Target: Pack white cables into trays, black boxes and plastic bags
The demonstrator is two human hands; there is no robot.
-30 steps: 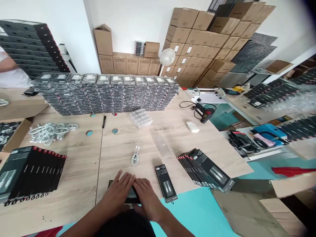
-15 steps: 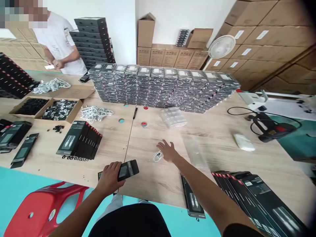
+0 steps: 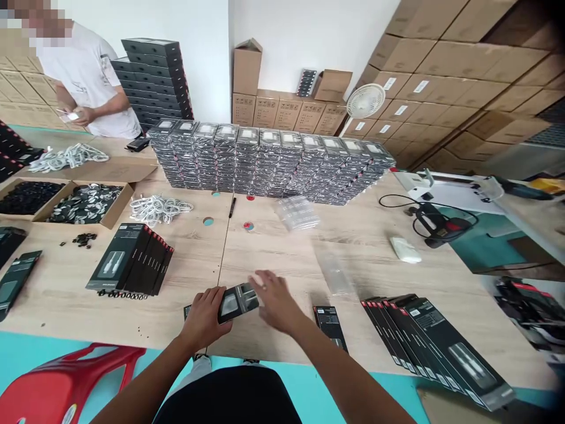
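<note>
My left hand (image 3: 205,318) is closed around a slim black box (image 3: 230,305) with a clear window, held tilted just above the near table edge. Beside the box's right end is my right hand (image 3: 278,303), its fingers bent toward that end and partly blurred. Whether anything is in those fingers is hidden. No small coiled white cable shows on the table near the hands. Right of my right hand, a similar black box (image 3: 329,323) lies at the near edge. A row of upright black boxes (image 3: 132,259) stands to the left of my left hand.
Overlapping black boxes (image 3: 441,341) lie at right. White cables (image 3: 159,209), a carton of small parts (image 3: 106,219), clear plastic sleeves (image 3: 298,213) and a wrapped stack of boxes (image 3: 269,159) are further back. A person (image 3: 88,82) stands back left; a red stool (image 3: 39,388) is near left.
My right hand has moved left and nearer to me, up to the box end. The small coiled white cable beside it is out of sight. The box has shifted right; the view has turned right.
</note>
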